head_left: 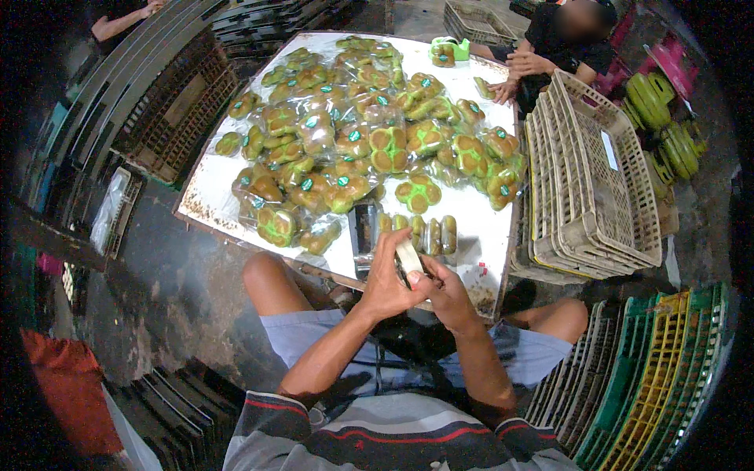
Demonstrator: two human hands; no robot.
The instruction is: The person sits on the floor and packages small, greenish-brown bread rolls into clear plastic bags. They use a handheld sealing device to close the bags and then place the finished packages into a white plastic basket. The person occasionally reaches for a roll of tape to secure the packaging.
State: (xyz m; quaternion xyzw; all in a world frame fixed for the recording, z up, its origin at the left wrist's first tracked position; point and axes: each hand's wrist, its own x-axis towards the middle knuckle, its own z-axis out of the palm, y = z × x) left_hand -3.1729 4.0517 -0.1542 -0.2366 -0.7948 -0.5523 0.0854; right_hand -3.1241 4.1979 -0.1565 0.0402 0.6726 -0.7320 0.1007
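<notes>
In front of my lap, my left hand [384, 276] and my right hand [451, 297] are closed together around a small cream-white block [408, 256] with a dark edge. Fingers cover part of it, so its exact kind is not clear. Just beyond my hands, several buns in clear wrap [434, 234] lie in a row beside a dark rectangular case [364, 228]. A green-and-brown flower-shaped bun cluster [418, 193] lies behind them. Farther back, a large heap of bagged buns [314, 125], many with small green stickers, spreads over the white table [210, 187].
Pale plastic crates [585, 180] are stacked against the table's right edge. Green and yellow crates [656, 369] stand at my lower right, dark trays [177, 404] at lower left. Brown crates [177, 110] stand left. A co-worker's hand [505, 89] rests at the far right corner, near a green tape dispenser [450, 52].
</notes>
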